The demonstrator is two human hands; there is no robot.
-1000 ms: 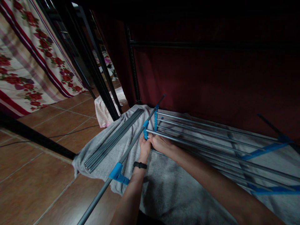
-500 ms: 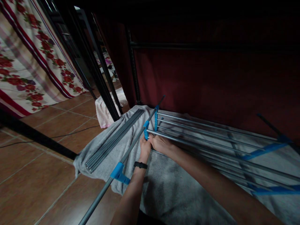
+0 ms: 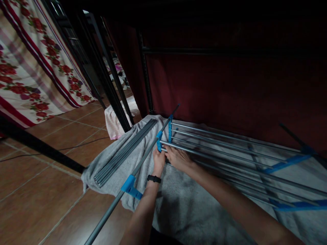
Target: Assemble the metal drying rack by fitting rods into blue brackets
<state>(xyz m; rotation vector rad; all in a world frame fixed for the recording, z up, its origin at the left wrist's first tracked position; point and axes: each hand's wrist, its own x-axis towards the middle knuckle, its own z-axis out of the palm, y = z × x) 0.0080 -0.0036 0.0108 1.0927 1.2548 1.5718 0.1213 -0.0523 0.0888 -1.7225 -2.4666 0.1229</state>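
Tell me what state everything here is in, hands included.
Left hand, at the middle blue bracket; grip partly hidden
Right hand, beside the left hand; grip unclear
Middle blue bracket, fitted on the gray pole
Near blue bracket, likewise fitted
Gray pole, slanted
Crossrods, side by side
Loose gray rods, lying bunched
Gray blanket, spread out, rumpled
Black wristband, worn
Floral curtain, hanging

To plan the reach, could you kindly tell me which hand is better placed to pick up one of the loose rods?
Probably the left hand: it is nearer the loose rods, though the pole runs between. The right hand is farther off, beyond the left one.
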